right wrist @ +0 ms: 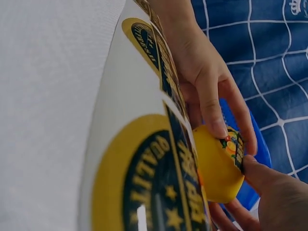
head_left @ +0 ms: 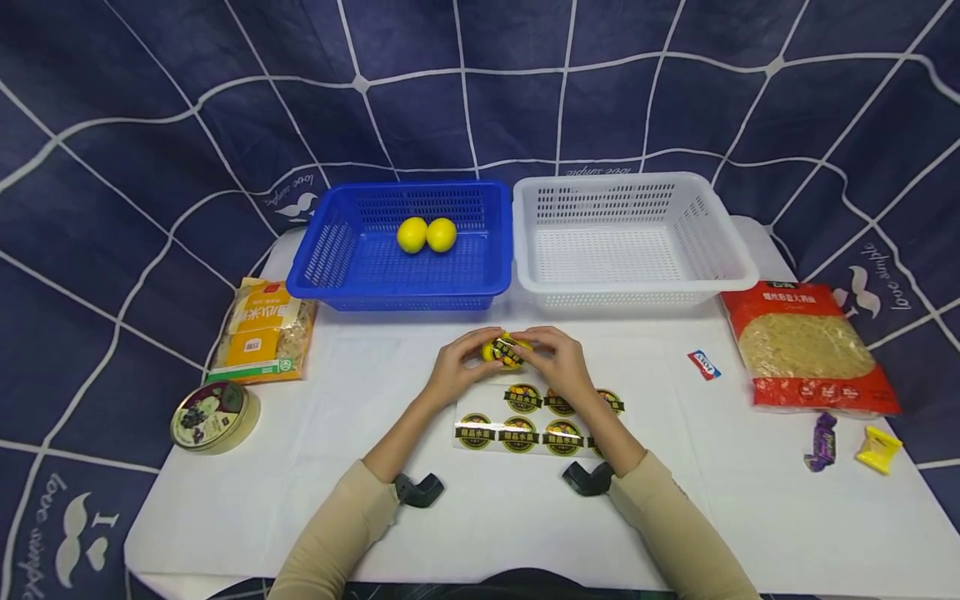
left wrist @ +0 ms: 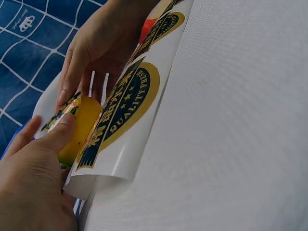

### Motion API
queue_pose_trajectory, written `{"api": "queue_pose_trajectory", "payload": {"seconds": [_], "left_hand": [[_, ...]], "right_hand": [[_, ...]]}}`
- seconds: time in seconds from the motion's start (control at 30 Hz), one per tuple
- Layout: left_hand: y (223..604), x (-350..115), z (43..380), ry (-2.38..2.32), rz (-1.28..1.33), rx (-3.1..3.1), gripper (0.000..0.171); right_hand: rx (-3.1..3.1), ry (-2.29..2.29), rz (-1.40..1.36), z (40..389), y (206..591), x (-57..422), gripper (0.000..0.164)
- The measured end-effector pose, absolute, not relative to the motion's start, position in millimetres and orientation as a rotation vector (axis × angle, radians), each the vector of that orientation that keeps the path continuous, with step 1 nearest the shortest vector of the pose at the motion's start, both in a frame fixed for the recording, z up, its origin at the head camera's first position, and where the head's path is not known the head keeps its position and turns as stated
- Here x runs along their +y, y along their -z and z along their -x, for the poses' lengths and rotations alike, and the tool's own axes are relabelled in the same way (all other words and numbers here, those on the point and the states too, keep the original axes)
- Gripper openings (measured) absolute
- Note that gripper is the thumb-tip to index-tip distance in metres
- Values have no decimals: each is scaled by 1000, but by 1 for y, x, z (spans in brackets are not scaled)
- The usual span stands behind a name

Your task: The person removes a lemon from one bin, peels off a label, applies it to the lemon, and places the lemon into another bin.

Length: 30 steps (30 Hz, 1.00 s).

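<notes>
Between both hands, above the sticker sheet's far edge, is a yellow lemon. Across its upper side lies a dark, gold and fruit-printed label sticker. My left hand grips the lemon from the left, its thumb on the sticker's edge in the right wrist view. From the other side my right hand holds the fruit, thumb at the sticker's opposite edge. Below the hands lies the glossy sheet of round labels, partly covered by my right forearm; its near edge curls up in the left wrist view.
Behind stand a blue basket with two yellow lemons and a white basket. A grain bag and round tin sit left. To the right are a red pasta bag and several small wrapped sweets.
</notes>
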<state>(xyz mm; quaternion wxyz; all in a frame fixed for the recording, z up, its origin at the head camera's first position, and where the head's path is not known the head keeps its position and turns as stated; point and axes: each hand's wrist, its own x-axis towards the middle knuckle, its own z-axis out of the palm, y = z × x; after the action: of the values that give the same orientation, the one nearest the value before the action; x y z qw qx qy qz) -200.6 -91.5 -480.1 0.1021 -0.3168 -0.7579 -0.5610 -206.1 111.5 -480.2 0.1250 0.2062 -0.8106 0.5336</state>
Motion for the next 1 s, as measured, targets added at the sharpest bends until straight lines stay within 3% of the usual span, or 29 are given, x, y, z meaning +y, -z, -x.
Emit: {"api": "queue_pose_trajectory", "payload": {"seconds": [0.4, 0.7, 1.0], "left_hand": [[475, -89, 196, 1485, 1004, -2248, 42], [472, -90, 196, 1462, 999, -2272, 41], [471, -91, 198, 1528, 986, -2294, 42]], "right_hand": [[-2350, -1628, -589, 207, 485, 112, 23], [-2364, -1588, -724, 192, 451, 111, 28], [-2310, -1655, -785, 208, 473, 117, 30]]}}
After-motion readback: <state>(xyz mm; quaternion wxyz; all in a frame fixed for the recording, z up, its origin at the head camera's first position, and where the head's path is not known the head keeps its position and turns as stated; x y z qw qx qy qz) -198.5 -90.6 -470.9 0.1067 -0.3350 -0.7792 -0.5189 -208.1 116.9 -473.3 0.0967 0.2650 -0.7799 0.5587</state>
